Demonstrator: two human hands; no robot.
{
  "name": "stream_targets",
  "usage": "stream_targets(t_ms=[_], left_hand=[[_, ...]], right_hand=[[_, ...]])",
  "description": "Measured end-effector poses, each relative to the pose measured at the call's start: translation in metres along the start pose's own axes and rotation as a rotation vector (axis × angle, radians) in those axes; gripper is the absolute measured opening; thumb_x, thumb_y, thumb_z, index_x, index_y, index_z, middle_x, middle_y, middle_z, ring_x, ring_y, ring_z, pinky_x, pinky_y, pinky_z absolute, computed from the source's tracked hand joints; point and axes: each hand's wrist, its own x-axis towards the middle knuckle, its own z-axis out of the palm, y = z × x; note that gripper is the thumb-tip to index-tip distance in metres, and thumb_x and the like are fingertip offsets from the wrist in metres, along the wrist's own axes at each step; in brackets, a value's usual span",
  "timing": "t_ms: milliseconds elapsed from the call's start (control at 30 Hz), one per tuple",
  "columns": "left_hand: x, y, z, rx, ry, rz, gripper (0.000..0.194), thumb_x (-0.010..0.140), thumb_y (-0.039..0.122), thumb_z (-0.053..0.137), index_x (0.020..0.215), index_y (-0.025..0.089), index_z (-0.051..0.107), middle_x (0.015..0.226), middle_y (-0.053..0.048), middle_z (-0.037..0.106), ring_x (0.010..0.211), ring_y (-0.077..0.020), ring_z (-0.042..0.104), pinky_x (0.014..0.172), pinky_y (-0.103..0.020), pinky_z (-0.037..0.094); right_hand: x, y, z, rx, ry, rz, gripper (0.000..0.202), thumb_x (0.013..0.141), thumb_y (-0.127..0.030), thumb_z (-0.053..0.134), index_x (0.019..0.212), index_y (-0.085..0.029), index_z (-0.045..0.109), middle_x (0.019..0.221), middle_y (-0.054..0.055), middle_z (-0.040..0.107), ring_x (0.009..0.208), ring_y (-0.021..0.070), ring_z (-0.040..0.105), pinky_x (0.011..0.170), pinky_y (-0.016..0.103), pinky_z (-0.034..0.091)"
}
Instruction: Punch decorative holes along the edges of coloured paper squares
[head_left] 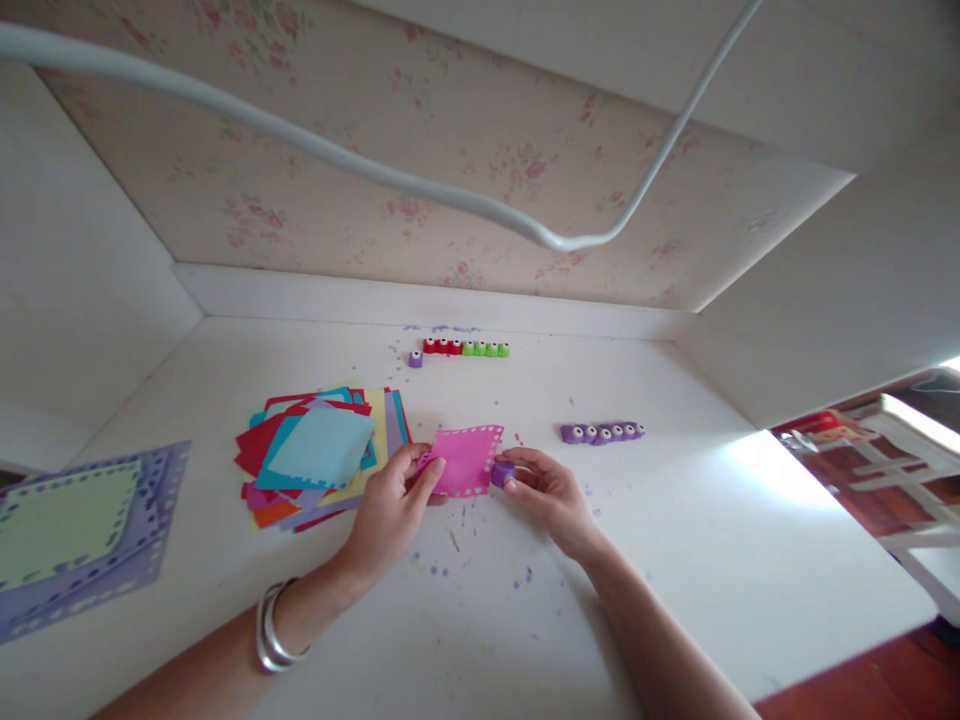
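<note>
A pink square of paper (463, 462) with small holes punched along its edges is pinched at its left side by my left hand (395, 500). My right hand (551, 497) grips a small purple craft punch (503, 473) at the paper's right edge. Whether the paper sits inside the punch's slot I cannot tell. To the left of my left hand lies a loose pile of coloured paper sheets (322, 448), light blue on top. Further right, a row of purple craft punches (602, 433) lies on the white table (420, 640).
At the back stands a row of red punches (443, 346) and green punches (486, 349), with one purple punch (415, 359) beside it. Hole-edged green paper (71, 525) lies over purple sheets (174, 520) at far left. Punched bits dot the table. A white cable (337, 160) hangs across above.
</note>
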Motion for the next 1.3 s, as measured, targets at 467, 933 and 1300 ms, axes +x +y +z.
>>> stream_targets(t_ms=[467,933,1300], left_hand=[[0.0005,-0.0021,0.0005,-0.011,0.012,0.009,0.035,0.085,0.048,0.063,0.103,0.018,0.060,0.093,-0.006,0.071,0.077,-0.0218,0.071,0.065,-0.034,0.063],[-0.0008,-0.0004,0.0003,0.016,-0.016,0.009,0.033,0.087,0.046,0.061,0.104,0.018,0.059,0.094,-0.005,0.071,0.077,-0.0208,0.072,0.065,-0.033,0.063],[0.0001,-0.0035,0.0038,0.096,-0.052,-0.018,0.033,0.090,0.047,0.055,0.109,0.019,0.056,0.099,-0.006,0.070,0.080,-0.0207,0.071,0.063,-0.031,0.062]], right_hand=[[0.0012,0.0027,-0.0024,-0.015,-0.027,-0.010,0.033,0.074,-0.028,0.079,0.105,-0.025,0.067,0.104,0.005,0.073,0.091,0.0185,0.069,0.083,0.033,0.054],[0.0010,0.0019,-0.0005,-0.002,-0.034,-0.008,0.034,0.074,-0.030,0.080,0.105,-0.024,0.067,0.102,0.005,0.074,0.092,0.0186,0.070,0.086,0.034,0.054],[0.0003,0.0047,-0.0011,-0.560,0.077,-0.110,0.030,0.080,-0.043,0.071,0.104,-0.025,0.072,0.092,0.005,0.074,0.079,0.0200,0.068,0.075,0.036,0.055]])
